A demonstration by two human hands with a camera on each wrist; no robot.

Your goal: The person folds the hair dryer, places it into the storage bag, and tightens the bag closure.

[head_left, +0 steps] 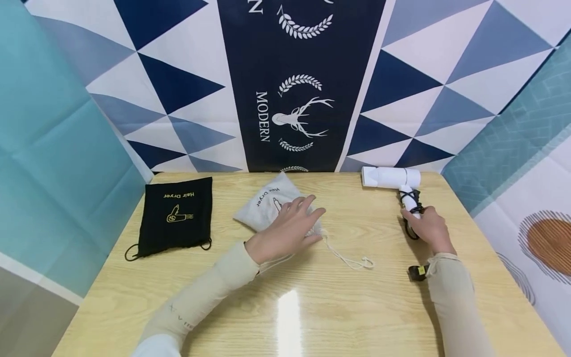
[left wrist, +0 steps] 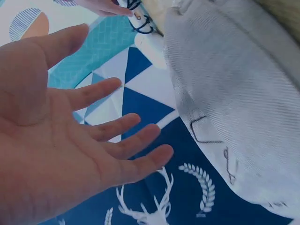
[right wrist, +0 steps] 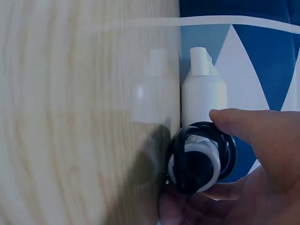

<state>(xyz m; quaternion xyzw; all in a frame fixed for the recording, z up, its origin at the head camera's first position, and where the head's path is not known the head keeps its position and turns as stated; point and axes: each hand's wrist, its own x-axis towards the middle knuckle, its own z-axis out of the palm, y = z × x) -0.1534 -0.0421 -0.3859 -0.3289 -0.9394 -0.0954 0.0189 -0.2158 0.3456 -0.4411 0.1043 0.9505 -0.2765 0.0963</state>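
Note:
On the right of the table lies a white hair dryer (head_left: 390, 177), its black cord (head_left: 417, 209) wound around the handle. My right hand (head_left: 429, 229) holds that handle near its end. In the right wrist view the thumb (right wrist: 229, 119) rests on the cord side, with other fingers curled beneath the handle. Over a grey drawstring pouch (head_left: 264, 201) labelled "Hair Dryer", my left hand (head_left: 290, 225) hovers with spread fingers. The left wrist view shows that palm (left wrist: 61, 145) holding nothing, apart from the pouch cloth (left wrist: 239, 93).
A black "Hair Dryer" pouch (head_left: 176, 215) lies flat at the left. White drawstrings (head_left: 350, 260) trail from the grey pouch. The black plug (head_left: 417, 272) sits beside my right wrist. Patterned cloth walls (head_left: 294, 89) stand behind the wooden table (head_left: 348, 317) and at both sides.

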